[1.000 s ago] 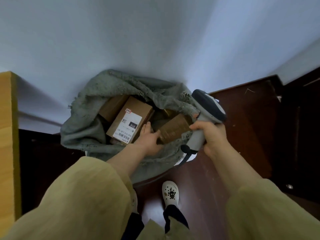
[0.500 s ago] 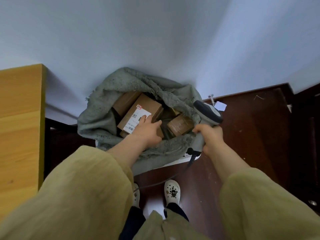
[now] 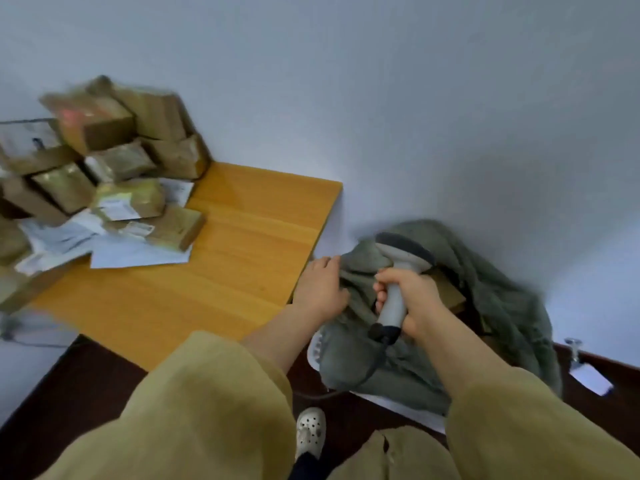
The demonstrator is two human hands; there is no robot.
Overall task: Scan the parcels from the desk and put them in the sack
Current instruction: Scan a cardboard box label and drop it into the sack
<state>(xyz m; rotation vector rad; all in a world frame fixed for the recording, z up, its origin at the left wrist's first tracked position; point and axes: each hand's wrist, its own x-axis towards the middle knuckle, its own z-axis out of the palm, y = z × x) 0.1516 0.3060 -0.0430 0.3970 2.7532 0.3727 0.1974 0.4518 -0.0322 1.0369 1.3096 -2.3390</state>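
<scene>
Sack (image 3: pixel 502 306): left hand (image 3: pixel 320 289) has come out, open; right hand (image 3: pixel 414 294) still grips scanner (image 3: pixel 398 254).

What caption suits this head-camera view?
Right hand grips a grey handheld scanner over the grey-green cloth sack; empty left hand beside the wooden desk.

The parcels (image 3: pixel 104 157) lie piled on the far left part of your bench (image 3: pixel 242 244), against the wall (image 3: pixel 381 98). The sack (image 3: pixel 491 292) sits on the floor (image 3: pixel 86 393), just right of the bench. Your left hand (image 3: pixel 320 289) is between them; your right hand (image 3: pixel 415 296) holds the scanner (image 3: pixel 401 251) above the sack.
</scene>
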